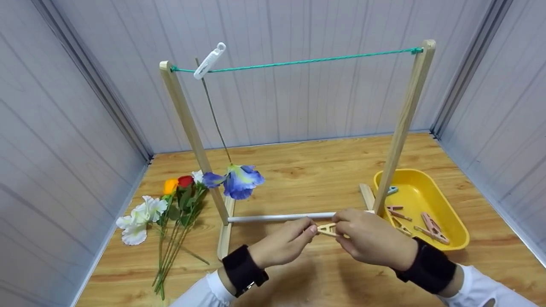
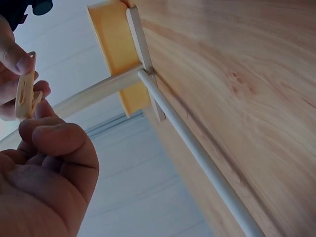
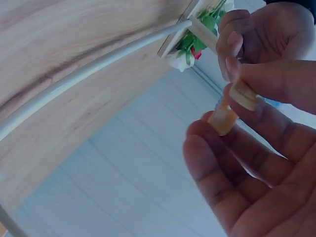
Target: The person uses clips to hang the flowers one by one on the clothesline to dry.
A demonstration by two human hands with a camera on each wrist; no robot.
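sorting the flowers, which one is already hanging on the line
The blue-purple artificial flower, hanging head-down by its stem from the white plastic clothespin on the green cord. The other artificial flowers lie on the wooden table.

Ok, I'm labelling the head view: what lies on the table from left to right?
White flowers → orange and red flowers → blue flower → left hand → beige clothespin → right hand → yellow tray.
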